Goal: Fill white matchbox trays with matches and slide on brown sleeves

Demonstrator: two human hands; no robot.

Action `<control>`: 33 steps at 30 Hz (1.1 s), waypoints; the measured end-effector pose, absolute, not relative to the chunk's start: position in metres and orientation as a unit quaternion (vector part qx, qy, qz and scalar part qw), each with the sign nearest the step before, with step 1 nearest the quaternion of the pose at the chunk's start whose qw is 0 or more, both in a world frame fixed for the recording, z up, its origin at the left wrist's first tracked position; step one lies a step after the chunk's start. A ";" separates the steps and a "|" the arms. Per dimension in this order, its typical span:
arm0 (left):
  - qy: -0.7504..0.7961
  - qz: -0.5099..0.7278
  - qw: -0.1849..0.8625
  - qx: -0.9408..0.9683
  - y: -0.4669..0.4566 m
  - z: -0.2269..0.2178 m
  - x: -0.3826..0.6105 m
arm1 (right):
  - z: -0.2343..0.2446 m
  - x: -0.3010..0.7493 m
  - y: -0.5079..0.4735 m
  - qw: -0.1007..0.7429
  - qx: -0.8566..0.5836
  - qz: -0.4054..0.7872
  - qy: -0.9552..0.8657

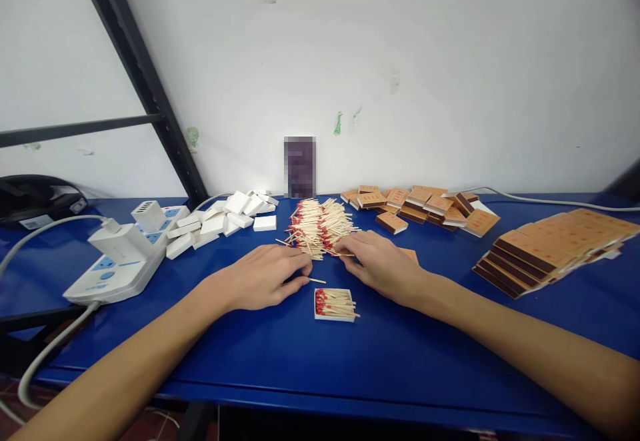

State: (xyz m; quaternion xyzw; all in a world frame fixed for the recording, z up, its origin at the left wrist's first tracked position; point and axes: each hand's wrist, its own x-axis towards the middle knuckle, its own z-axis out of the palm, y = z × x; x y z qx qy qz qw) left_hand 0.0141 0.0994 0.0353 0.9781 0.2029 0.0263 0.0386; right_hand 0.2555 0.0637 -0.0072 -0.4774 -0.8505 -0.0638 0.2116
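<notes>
A heap of red-tipped matches [320, 226] lies in the middle of the blue table [280, 354]. My left hand [267, 282] rests palm down at the heap's near left edge, fingers together, pinching at some matches. My right hand [377, 262] reaches the heap's near right edge, fingertips closed on a few sticks. Just in front of both hands sits a small white tray [334, 304] filled with matches, and one loose match [317, 281] lies beside it.
Empty white inner trays [225, 220] are piled at the left back. Brown matchbox sleeves [425, 204] lie at the right back, with a flat stack [550, 248] further right. A white power strip [125, 254] with plugs and cables sits at far left.
</notes>
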 end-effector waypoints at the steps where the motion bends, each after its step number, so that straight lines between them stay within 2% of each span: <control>1: 0.204 0.024 0.038 0.978 0.099 0.035 0.014 | -0.007 0.256 0.063 0.213 -0.477 -0.063 -0.850; 6: 0.216 0.026 0.029 0.976 0.100 0.034 0.016 | 0.001 0.261 0.054 0.245 -0.485 -0.043 -0.838; 12: 0.244 0.066 -0.008 0.968 0.107 0.023 0.020 | 0.024 0.253 0.024 0.283 -0.459 0.119 -0.834; 18: 0.167 0.130 0.075 0.975 0.095 0.032 0.020 | 0.031 0.241 0.010 0.258 -0.436 0.207 -0.837; 22: 0.122 0.127 0.096 0.980 0.085 0.036 0.020 | 0.026 0.239 0.008 0.260 -0.432 0.193 -0.842; 33: 0.126 0.079 0.099 0.984 0.087 0.034 0.017 | 0.016 0.236 0.009 0.282 -0.337 0.141 -0.887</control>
